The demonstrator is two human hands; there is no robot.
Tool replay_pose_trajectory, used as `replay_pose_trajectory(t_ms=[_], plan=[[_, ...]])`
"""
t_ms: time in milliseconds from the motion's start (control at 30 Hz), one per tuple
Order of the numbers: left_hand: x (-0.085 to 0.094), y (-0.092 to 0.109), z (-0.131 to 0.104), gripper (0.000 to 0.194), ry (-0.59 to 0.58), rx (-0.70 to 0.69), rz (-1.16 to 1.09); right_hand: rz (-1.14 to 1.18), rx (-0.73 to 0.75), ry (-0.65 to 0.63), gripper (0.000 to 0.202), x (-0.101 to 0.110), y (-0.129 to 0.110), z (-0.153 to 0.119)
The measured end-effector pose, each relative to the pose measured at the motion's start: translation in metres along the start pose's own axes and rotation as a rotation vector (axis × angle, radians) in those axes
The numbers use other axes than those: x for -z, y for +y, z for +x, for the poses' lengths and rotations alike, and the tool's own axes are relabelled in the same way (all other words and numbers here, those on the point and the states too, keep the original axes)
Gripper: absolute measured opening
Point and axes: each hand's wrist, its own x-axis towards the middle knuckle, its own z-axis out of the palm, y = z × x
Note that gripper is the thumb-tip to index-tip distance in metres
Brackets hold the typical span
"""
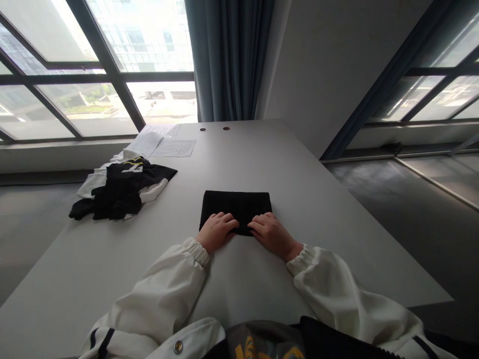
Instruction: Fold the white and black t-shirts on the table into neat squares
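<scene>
Black cloth [237, 202], one, folded to a flat oblong, lying on the table [310, 199] in front of me. Left hand [219, 230], mine: fingers bent over the cloth's near left part. Right hand [272, 232], mine: likewise at near right, well short of touching the other; whether either pinches the cloth, I cannot tell. Tabletop, white: open room on the right to the long edge, and ahead to two round holes [202, 129]. Clothes heap [119, 194], black and white: at the left edge, well apart from the cloth; pieces overlap, number uncertain. Hidden: cloth's near corners, under my hands. Lettering: white and yellow mark on the heap, illegible; papers [174, 147] beyond, print too small; yellow characters on my shirt [267, 344], cut off below.
</scene>
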Motion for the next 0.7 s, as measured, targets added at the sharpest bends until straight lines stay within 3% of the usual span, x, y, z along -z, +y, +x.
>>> replay_pose_trajectory(t_ms=[167,300,400,500,600,700], plan=[[0.005,0.003,-0.002,0.010,-0.017,-0.023,-0.023,0.081,-0.037,-0.054,0.009,0.000,-0.010,-0.003],[0.009,0.010,0.006,0.024,0.019,0.026,-0.073,0.225,-0.141,-0.053,0.005,0.001,-0.008,-0.002],[0.009,0.021,0.022,0.035,0.083,0.145,-0.050,0.320,-0.189,-0.014,0.013,0.000,-0.001,0.000],[0.003,0.028,0.041,0.030,0.204,0.196,-0.028,0.291,-0.248,0.038,0.018,-0.004,0.003,0.001],[-0.008,0.021,0.051,0.042,0.251,0.244,-0.029,0.244,-0.275,0.057,0.015,-0.005,0.003,0.000],[-0.018,0.003,0.045,0.056,0.176,0.321,-0.042,0.204,-0.301,0.070,0.010,-0.004,0.000,-0.001]])
